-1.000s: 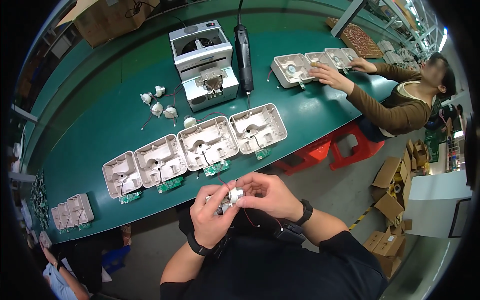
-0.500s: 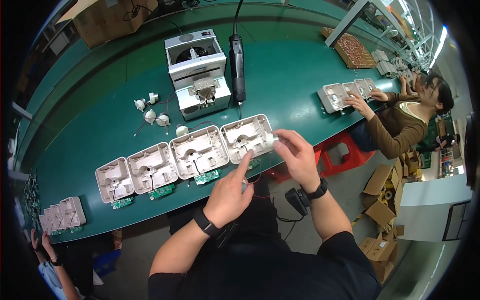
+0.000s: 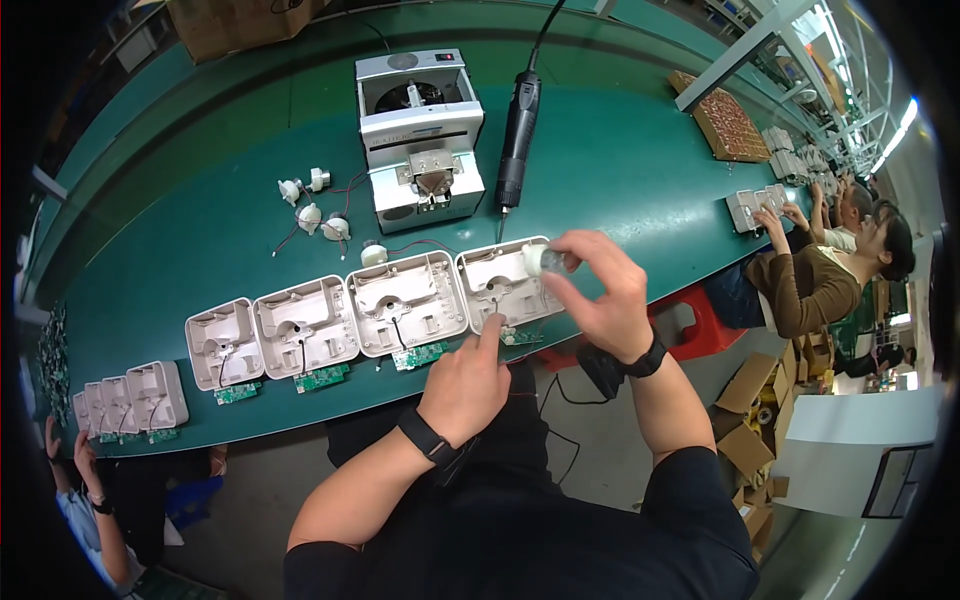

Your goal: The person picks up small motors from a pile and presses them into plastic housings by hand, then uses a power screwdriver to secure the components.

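Observation:
My right hand (image 3: 600, 290) holds a small white motor (image 3: 538, 259) above the right end of the rightmost white plastic housing (image 3: 497, 287). My left hand (image 3: 468, 380) rests at the table's front edge, its index finger pointing onto that housing's lower edge beside a green circuit board (image 3: 521, 337). Three more white housings (image 3: 300, 325) lie in a row to the left, each with a green circuit board on wires in front of it.
A grey screw feeder machine (image 3: 420, 135) and a black electric screwdriver (image 3: 517, 135) stand behind the row. Loose white motors (image 3: 310, 215) lie to its left. More housings (image 3: 130, 400) sit at far left. Other people work at the right and lower left. Cardboard boxes (image 3: 745, 440) lie on the floor.
Both hands came up from my lap to the table. My right hand carried the white motor over the rightmost housing, and my left hand let go and pointed at that housing.

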`<state>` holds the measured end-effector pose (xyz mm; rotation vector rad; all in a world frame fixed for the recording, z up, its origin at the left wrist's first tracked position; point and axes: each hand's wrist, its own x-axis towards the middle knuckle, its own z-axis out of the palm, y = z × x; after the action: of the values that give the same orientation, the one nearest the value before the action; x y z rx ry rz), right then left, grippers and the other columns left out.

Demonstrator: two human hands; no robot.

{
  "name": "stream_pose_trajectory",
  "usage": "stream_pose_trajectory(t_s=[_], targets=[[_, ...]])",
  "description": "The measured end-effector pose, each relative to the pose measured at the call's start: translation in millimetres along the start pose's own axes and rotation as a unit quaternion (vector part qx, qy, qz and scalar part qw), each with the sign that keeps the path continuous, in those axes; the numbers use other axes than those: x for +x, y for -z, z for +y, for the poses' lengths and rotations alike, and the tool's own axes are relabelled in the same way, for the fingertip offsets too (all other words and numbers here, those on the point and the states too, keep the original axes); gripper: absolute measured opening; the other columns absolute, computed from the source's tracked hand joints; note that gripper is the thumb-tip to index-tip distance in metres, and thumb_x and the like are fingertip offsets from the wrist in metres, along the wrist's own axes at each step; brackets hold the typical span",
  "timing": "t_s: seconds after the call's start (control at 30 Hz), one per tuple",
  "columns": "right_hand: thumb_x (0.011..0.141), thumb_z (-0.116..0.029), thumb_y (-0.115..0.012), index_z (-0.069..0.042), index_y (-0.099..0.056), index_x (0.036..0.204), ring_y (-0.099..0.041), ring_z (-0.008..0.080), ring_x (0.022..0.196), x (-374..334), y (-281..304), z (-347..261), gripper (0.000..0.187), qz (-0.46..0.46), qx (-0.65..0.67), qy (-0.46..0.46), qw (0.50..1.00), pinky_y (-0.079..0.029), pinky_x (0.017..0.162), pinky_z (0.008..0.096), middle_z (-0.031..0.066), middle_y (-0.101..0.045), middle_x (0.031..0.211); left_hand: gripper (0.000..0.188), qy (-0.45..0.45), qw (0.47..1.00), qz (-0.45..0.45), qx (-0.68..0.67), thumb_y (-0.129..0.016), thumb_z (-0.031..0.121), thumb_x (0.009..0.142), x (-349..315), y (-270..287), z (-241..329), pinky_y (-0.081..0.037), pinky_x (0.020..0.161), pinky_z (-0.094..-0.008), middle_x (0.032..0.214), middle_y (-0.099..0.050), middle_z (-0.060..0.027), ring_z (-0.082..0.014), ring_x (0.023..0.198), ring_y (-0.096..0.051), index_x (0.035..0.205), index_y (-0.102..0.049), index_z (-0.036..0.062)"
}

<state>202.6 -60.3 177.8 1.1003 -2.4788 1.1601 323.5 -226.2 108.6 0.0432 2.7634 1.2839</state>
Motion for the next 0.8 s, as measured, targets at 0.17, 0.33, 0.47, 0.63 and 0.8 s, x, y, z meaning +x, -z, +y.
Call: stream_pose_trajectory(t_s=[0.17, 0.33, 0.47, 0.63, 0.8], targets=[[0.075, -0.001, -0.077, -0.002, -0.067, 0.106, -0.064, 0.0262, 0.086, 4.5, -8.7, 8.0, 0.033, -0.091, -0.039, 0.100, 0.990, -0.053, 0.076, 0.0354, 0.0098, -0.066, 0.101, 0.052, -0.008, 1.000, 0.011, -0.004, -0.066, 0.006, 0.083, 0.7, -0.3, 0.1, -0.054, 0.068, -0.0497, 0.089, -0.068, -0.0206, -0.0427, 0.077, -0.067, 0.131, -0.046, 0.0038], [0.071, -0.004, -0.078, -0.004, -0.066, 0.105, -0.062, 0.0312, 0.094, 4.2, -21.6, 8.8, 0.036, -0.167, -0.088, 0.124, 0.974, -0.053, 0.079, 0.0401, 0.0083, -0.067, 0.103, 0.051, -0.017, 1.000, 0.017, -0.005, -0.066, 0.006, 0.083, 0.4, 0.9, 0.2, -0.055, 0.067, -0.0498, 0.087, -0.068, -0.0206, -0.0421, 0.076, -0.067, 0.129, -0.047, 0.0036], [0.071, -0.004, -0.078, -0.005, -0.065, 0.103, -0.061, 0.0290, 0.093, 7.2, -28.0, 8.9, 0.035, -0.171, -0.108, 0.159, 0.966, -0.052, 0.079, 0.0391, 0.0069, -0.066, 0.101, 0.052, -0.019, 1.000, 0.021, -0.001, -0.066, 0.007, 0.082, -1.2, -1.1, -1.6, -0.055, 0.067, -0.0497, 0.087, -0.067, -0.0210, -0.0417, 0.076, -0.067, 0.130, -0.047, 0.0026], [0.071, -0.006, -0.077, -0.006, -0.065, 0.101, -0.061, 0.0276, 0.092, 4.1, -33.0, 15.4, 0.032, -0.181, -0.145, 0.181, 0.956, -0.052, 0.079, 0.0382, 0.0063, -0.065, 0.099, 0.053, -0.022, 0.999, 0.027, 0.002, -0.066, 0.007, 0.082, -1.8, -1.8, -1.5, -0.055, 0.067, -0.0496, 0.088, -0.068, -0.0209, -0.0418, 0.076, -0.067, 0.131, -0.047, 0.0015], [0.073, -0.007, -0.071, -0.006, -0.065, 0.099, -0.060, 0.0255, 0.090, 2.6, -31.9, 12.2, 0.027, -0.162, -0.190, 0.213, 0.944, -0.051, 0.077, 0.0369, 0.0050, -0.063, 0.100, 0.056, -0.025, 0.999, 0.026, -0.004, -0.066, 0.007, 0.082, -1.8, -2.9, -3.2, -0.055, 0.068, -0.0495, 0.089, -0.068, -0.0208, -0.0424, 0.077, -0.067, 0.134, -0.046, 0.0010]])
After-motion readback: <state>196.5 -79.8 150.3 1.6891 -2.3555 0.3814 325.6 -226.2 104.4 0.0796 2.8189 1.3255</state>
